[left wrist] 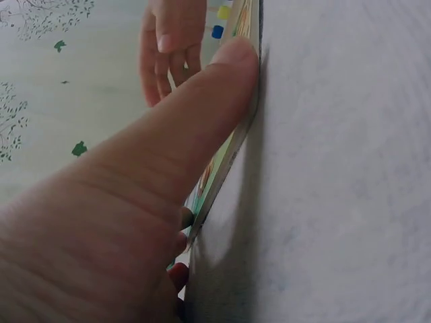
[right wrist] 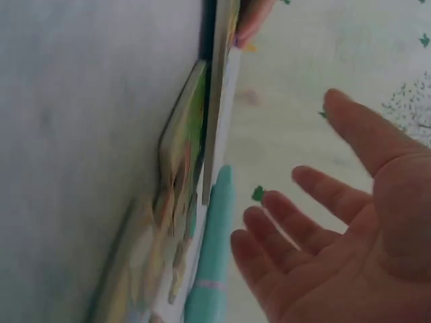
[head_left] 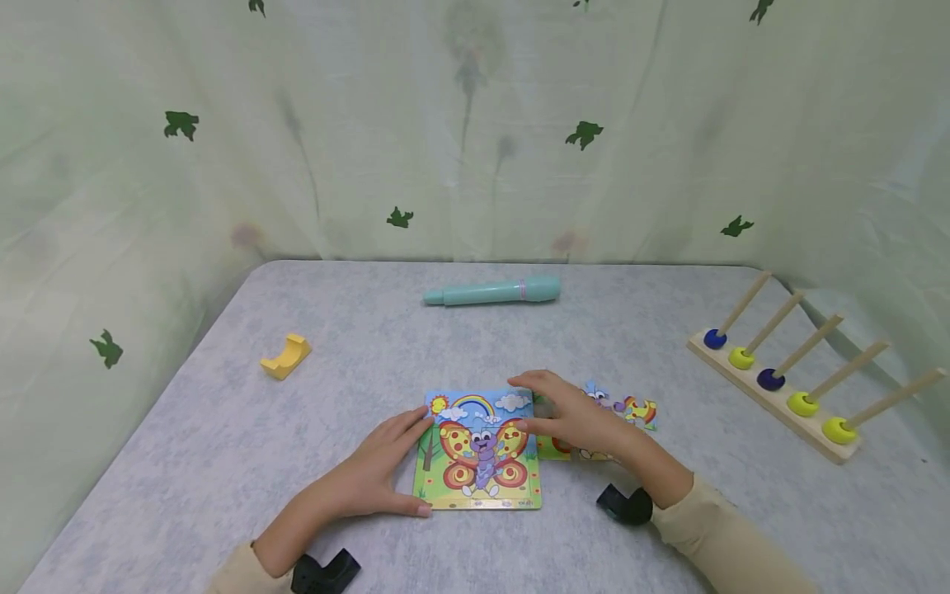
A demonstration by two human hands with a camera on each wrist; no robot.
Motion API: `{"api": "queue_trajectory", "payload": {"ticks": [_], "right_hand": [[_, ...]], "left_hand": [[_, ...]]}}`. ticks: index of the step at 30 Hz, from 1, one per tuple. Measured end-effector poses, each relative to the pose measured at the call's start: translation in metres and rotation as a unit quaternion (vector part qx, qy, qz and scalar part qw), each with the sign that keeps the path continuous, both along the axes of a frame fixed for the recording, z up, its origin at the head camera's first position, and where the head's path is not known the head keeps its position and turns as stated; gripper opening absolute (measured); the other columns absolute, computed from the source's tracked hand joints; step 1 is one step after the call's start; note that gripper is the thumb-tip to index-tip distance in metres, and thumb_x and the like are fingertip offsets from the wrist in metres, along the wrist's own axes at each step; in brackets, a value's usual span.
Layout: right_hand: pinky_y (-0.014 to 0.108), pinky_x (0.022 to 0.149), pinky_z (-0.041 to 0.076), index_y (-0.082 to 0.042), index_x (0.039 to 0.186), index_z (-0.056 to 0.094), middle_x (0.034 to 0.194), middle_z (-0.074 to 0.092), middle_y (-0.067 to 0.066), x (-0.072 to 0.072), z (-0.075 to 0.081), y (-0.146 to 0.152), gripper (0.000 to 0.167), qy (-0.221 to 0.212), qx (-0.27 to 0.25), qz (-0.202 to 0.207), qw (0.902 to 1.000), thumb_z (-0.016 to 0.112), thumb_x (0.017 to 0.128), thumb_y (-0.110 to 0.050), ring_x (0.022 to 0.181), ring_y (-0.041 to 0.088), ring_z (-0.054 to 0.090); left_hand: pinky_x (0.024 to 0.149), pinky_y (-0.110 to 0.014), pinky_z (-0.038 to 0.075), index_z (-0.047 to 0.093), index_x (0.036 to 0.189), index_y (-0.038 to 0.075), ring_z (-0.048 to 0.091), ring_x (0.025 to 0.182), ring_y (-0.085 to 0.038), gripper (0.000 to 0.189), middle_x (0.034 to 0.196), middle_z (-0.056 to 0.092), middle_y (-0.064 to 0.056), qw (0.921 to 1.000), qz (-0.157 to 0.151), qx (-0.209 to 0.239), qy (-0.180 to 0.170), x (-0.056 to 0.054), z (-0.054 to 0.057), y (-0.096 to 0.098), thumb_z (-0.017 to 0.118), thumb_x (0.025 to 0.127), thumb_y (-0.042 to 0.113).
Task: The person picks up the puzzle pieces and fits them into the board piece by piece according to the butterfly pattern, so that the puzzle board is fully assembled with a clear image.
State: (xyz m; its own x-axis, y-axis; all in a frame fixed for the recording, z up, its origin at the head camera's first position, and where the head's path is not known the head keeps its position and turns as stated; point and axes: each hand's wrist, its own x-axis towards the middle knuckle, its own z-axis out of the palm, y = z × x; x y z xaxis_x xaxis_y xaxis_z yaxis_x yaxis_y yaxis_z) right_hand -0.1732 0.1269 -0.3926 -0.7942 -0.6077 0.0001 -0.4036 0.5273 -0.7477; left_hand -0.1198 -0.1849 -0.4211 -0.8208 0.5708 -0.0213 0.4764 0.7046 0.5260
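A square butterfly puzzle (head_left: 484,474) lies in front of me, picture side up. My left hand (head_left: 371,470) holds it by its left side, thumb at the lower left corner and fingertips along the upper left edge. In the left wrist view the thumb (left wrist: 232,74) presses at the puzzle's rim, close over the tabletop. My right hand (head_left: 579,417) hovers at the puzzle's upper right with its fingers spread and nothing held, as the right wrist view also shows. Beneath that hand is a second, partly covered puzzle board (head_left: 549,448) with loose pieces (head_left: 640,410) on it.
A teal pen-shaped tube (head_left: 482,293) lies at the back of the table. At the left sits a yellow curved block (head_left: 286,356). A wooden peg stand (head_left: 779,404) with blue and yellow beads stands on the right. Pale curtains hang behind the table.
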Motion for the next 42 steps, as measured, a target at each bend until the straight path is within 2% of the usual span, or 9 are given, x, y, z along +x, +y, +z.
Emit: {"api": "queue_trajectory", "payload": {"ticks": [3,7,10,14,20,27,32,37,42], "right_hand": [[0.048,0.095,0.033,-0.019,0.136,0.039,0.138,0.033,0.001,-0.001,0.009,0.009,0.061,0.017,-0.022,-0.021,0.9994,0.064,0.082,-0.035,0.126,0.022,0.031],[0.051,0.094,0.033,-0.019,0.135,0.04,0.138,0.035,0.002,-0.004,0.015,0.02,0.061,0.037,-0.031,-0.054,0.9974,0.065,0.082,-0.032,0.124,0.026,0.033],[0.052,0.093,0.033,-0.018,0.135,0.04,0.137,0.036,0.004,-0.007,0.01,0.027,0.06,0.035,-0.03,-0.073,0.9962,0.067,0.081,-0.028,0.124,0.028,0.034],[0.052,0.092,0.035,-0.017,0.135,0.041,0.137,0.037,0.005,-0.013,-0.003,0.033,0.06,0.021,-0.027,-0.09,0.9954,0.067,0.081,-0.026,0.122,0.031,0.036],[0.049,0.096,0.032,-0.016,0.137,0.039,0.139,0.036,0.005,-0.021,-0.022,0.039,0.062,0.006,-0.008,-0.08,0.9967,0.065,0.083,-0.029,0.125,0.027,0.033],[0.046,0.1,0.026,-0.009,0.137,0.038,0.139,0.036,0.009,-0.024,-0.032,0.039,0.06,0.029,0.007,-0.039,0.9988,0.062,0.085,-0.027,0.129,0.027,0.027],[0.046,0.099,0.029,-0.007,0.132,0.046,0.135,0.041,0.011,-0.025,-0.032,0.039,0.05,0.044,0.003,-0.031,0.9986,0.061,0.086,-0.02,0.126,0.028,0.032],[0.044,0.093,0.037,-0.008,0.125,0.053,0.126,0.048,0.008,-0.024,-0.032,0.037,0.039,0.075,0.021,-0.034,0.9964,0.061,0.087,-0.016,0.118,0.027,0.042],[0.04,0.085,0.043,-0.007,0.122,0.056,0.119,0.049,0.008,-0.021,-0.031,0.035,0.037,0.108,0.041,-0.042,0.9925,0.062,0.086,-0.017,0.108,0.024,0.046]], "left_hand": [[0.102,-0.049,0.016,0.022,0.144,0.012,0.01,0.133,-0.023,0.109,0.148,0.013,-0.004,0.9999,0.005,-0.004,-0.013,0.0,0.0,0.0,0.064,0.061,0.07],[0.103,-0.048,0.015,0.022,0.144,0.013,0.01,0.133,-0.022,0.109,0.148,0.013,-0.003,0.9998,0.009,-0.008,-0.015,0.0,0.001,0.001,0.063,0.06,0.071],[0.103,-0.048,0.015,0.023,0.144,0.013,0.01,0.133,-0.023,0.109,0.148,0.013,-0.003,0.9998,0.011,-0.009,-0.011,0.0,0.001,0.001,0.063,0.06,0.071],[0.103,-0.049,0.015,0.023,0.144,0.013,0.01,0.133,-0.022,0.11,0.148,0.013,-0.002,0.9998,0.014,-0.009,-0.011,0.001,0.001,0.0,0.063,0.06,0.071],[0.103,-0.049,0.016,0.021,0.144,0.014,0.009,0.133,-0.022,0.11,0.149,0.012,-0.001,0.9997,0.015,-0.008,-0.019,0.001,0.0,0.0,0.063,0.06,0.071],[0.102,-0.049,0.016,0.021,0.144,0.014,0.009,0.133,-0.022,0.109,0.149,0.012,-0.002,0.9997,0.013,-0.003,-0.021,0.001,0.001,-0.001,0.064,0.061,0.069],[0.102,-0.049,0.016,0.021,0.144,0.015,0.009,0.133,-0.021,0.109,0.149,0.011,-0.001,0.9997,0.012,-0.006,-0.02,0.001,0.0,-0.001,0.063,0.061,0.07],[0.103,-0.049,0.015,0.02,0.144,0.014,0.009,0.133,-0.021,0.109,0.149,0.011,-0.001,0.9998,0.01,-0.006,-0.019,0.001,0.0,-0.001,0.063,0.061,0.07],[0.102,-0.049,0.015,0.02,0.144,0.013,0.009,0.133,-0.021,0.109,0.149,0.011,-0.001,0.9998,0.008,-0.004,-0.016,0.001,0.0,-0.001,0.063,0.062,0.07]]}}
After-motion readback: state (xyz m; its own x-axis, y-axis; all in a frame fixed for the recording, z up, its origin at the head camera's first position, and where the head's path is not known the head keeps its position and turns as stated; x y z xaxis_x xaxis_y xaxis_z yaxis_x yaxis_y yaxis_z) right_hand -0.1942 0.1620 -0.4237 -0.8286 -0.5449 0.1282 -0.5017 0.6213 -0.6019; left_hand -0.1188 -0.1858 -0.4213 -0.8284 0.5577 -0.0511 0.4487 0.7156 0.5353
